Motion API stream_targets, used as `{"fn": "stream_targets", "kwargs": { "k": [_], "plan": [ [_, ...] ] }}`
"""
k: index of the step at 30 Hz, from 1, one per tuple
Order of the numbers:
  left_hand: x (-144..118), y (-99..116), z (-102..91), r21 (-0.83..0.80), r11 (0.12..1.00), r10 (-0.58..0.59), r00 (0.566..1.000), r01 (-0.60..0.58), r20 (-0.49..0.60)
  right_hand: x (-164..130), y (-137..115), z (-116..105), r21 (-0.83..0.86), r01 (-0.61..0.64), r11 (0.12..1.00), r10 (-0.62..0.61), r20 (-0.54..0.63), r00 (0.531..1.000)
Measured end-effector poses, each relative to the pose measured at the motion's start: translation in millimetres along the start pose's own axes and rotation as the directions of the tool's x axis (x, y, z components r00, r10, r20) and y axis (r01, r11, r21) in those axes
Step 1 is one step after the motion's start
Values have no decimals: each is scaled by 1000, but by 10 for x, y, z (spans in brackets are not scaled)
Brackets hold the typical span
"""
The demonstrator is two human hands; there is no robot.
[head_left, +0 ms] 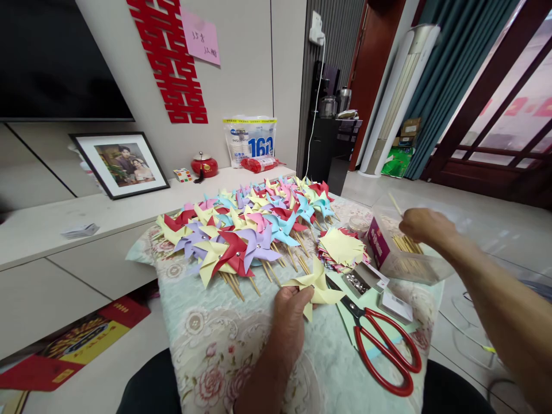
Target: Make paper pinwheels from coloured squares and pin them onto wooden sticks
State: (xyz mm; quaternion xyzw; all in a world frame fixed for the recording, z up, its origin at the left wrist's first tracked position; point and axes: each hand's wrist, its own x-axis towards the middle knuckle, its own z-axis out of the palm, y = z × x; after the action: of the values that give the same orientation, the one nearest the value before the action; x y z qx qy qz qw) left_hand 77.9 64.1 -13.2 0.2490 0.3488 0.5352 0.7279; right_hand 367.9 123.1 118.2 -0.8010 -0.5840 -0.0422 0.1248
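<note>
Left hand (290, 305) closed on a yellow paper pinwheel (317, 286), gripping it at its lower edge, fingers curled over the paper. The pinwheel has no stick visible and rests on the cloth-covered worktop (207, 339), just left of the red-handled scissors (379, 345).

Right hand (425, 225) sits over the clear plastic box (403, 247), fingers pinched shut on one thin wooden stick (394, 203) that points up and to the left. More sticks lie inside the box below the hand.

Relative to the scissors:
- Clear plastic box: behind and to the right, near the worktop's right edge.
- Stack of cut paper squares (340, 248), yellow sheet on top: directly behind, between the scissors and the finished pile.
- Small open box of pins (360, 282): just behind the blades.
- Small white box (394, 305): just right of the blades, touching or nearly so; cannot tell which.
- Heap of finished pinwheels (250, 230) on sticks, in yellow, red, purple, blue and pink: behind and to the left, covering the far half of the worktop.
</note>
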Motion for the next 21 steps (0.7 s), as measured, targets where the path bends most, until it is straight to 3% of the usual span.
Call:
{"fn": "stream_targets", "kwargs": {
  "k": [3,5,7,10,13,15,18,21],
  "plan": [
    [32,28,-26,-30,1000,-5,999,4,-40,-301,-269,-161,72,-26,997,20,83,996],
    [50,61,-45,-66,998,5,999,-7,-36,-609,-512,-84,204,57,977,-93,168,981],
    [57,102,-56,-119,992,42,999,-43,-10,-929,-738,143,468,99,878,-260,294,920],
    [48,151,-49,-171,979,118,992,-109,43,-1285,-961,611,614,146,776,-400,300,866],
    [29,156,-29,-155,976,167,982,-152,90,-1451,-1049,980,705,22,709,-429,407,806],
    [16,140,-16,-128,981,162,982,-149,97,-1498,-1065,1096,762,-58,645,-451,441,776],
    [5,116,-4,-91,987,136,988,-129,73,-1520,-1031,1087,816,-143,560,-488,465,739],
    [15,104,-5,-54,987,151,988,-150,24,-1486,-909,946,829,-123,545,-535,457,710]
  ]
}}
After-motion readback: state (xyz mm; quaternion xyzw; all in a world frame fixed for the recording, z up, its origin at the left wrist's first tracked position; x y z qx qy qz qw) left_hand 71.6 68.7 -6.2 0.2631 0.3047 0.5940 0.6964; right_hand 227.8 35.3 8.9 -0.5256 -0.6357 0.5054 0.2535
